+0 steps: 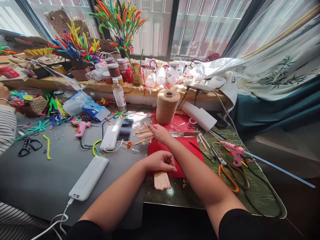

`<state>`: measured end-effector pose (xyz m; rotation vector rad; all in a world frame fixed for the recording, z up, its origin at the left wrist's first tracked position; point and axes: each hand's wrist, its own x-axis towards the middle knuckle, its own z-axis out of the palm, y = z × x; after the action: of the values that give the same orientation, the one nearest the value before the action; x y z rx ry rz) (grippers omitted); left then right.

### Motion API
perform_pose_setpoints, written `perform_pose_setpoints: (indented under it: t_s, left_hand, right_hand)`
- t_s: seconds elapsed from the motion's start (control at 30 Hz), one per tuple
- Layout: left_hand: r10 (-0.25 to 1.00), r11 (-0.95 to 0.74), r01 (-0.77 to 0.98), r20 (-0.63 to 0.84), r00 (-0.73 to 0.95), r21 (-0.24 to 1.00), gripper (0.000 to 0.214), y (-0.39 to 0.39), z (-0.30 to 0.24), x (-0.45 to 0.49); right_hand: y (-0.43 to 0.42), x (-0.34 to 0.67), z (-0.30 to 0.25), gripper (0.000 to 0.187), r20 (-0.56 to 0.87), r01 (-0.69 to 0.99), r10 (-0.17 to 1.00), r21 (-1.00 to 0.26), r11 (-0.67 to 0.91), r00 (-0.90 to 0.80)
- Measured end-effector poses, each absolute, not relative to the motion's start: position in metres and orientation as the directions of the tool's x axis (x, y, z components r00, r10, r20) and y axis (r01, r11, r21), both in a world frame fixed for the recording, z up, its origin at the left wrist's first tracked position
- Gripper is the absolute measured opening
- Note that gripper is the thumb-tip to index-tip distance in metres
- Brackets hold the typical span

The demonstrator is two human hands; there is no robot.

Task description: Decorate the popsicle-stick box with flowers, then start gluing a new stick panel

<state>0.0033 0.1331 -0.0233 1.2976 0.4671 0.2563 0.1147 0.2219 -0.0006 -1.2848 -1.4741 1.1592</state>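
Observation:
My left hand (163,161) is curled above a bundle of thin wooden sticks (162,181) near the table's front edge. The stick ends fan out below the hand; whatever its fingers hold, if anything, is hidden. Farther forward, my right hand (160,132) reaches left across the red sheet (192,150), its visible fingers stretched out over a loose pile of wooden sticks (145,134). The hand touches or nearly touches this pile, and its lower fingers are hidden. Behind it stands a big spool of brown twine (166,106) on more red material.
Scissors (230,176), a pink glue gun (233,151) and pencils lie at right. Left are a white power bank (88,178), another pink glue gun (81,128) and black scissors (29,146). Another person's striped sleeve (7,125) shows. Jars and bottles crowd the sill (140,89).

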Motion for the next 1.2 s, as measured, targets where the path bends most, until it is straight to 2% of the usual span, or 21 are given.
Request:
perform_pose_setpoints:
  t_s: [0.07,0.1,0.13,0.2,0.3,0.4,0.47,0.6,0.8,0.9,1.0,1.1,1.2]
  left_hand:
    - [0.482,0.281,0.029,-0.167,0.86,0.959,0.048,0.134,-0.024,0.004]
    - [0.525,0.291,-0.008,-0.152,0.838,0.957,0.049,0.135,-0.025,0.005]
    - [0.586,0.29,-0.052,-0.134,0.799,0.956,0.049,0.137,-0.026,0.006]
    - [0.744,0.229,-0.132,-0.086,0.662,0.965,0.048,0.144,-0.03,0.008]
    - [0.945,0.03,-0.149,0.021,0.325,0.988,0.042,0.156,-0.037,0.009]
    - [0.992,-0.105,-0.08,0.109,0.055,0.991,0.036,0.163,-0.044,0.011]
    - [0.991,-0.132,-0.038,0.132,-0.008,0.991,0.035,0.163,-0.047,0.013]
    - [0.99,-0.094,-0.015,0.095,0.107,0.995,0.038,0.155,-0.05,0.023]
    - [0.967,-0.047,-0.112,0.073,0.245,0.993,0.037,0.149,-0.056,0.036]
    - [0.928,0.04,-0.086,-0.005,0.372,0.995,0.04,0.148,-0.058,0.036]
    - [0.908,0.088,-0.04,-0.063,0.415,0.995,0.042,0.148,-0.056,0.035]
    - [0.898,0.133,-0.055,-0.097,0.429,0.99,0.041,0.151,-0.053,0.031]
    - [0.904,0.161,-0.098,-0.107,0.413,0.982,0.039,0.157,-0.052,0.026]
  right_hand:
    - [0.222,0.124,-0.005,0.052,0.087,0.324,0.994,-0.94,0.104,-0.067]
    - [0.218,0.132,-0.007,0.052,0.103,0.307,0.994,-0.946,0.104,-0.019]
    - [0.21,0.142,-0.009,0.053,0.075,0.24,0.997,-0.968,0.07,0.015]
    - [0.186,0.161,-0.012,0.058,-0.095,-0.004,0.995,-0.995,-0.095,0.03]
    - [0.14,0.176,-0.021,0.058,-0.211,-0.296,0.977,-0.933,-0.205,-0.012]
    - [0.107,0.167,-0.036,0.049,-0.198,-0.356,0.979,-0.92,-0.165,0.056]
    - [0.099,0.155,-0.045,0.047,-0.145,-0.329,0.979,-0.94,-0.09,0.144]
    - [0.105,0.149,-0.053,0.04,-0.025,-0.233,0.981,-0.972,0.021,0.194]
    - [0.103,0.169,-0.052,0.042,0.017,-0.083,0.961,-0.996,0.042,0.275]
    - [0.102,0.176,-0.05,0.043,0.062,0.009,0.94,-0.998,0.062,0.335]
    - [0.106,0.186,-0.046,0.045,0.1,0.09,0.897,-0.994,0.067,0.431]
    - [0.112,0.208,-0.043,0.049,0.091,0.062,0.814,-0.996,0.067,0.574]
    - [0.119,0.232,-0.042,0.053,0.027,-0.086,0.709,-0.989,0.123,0.704]
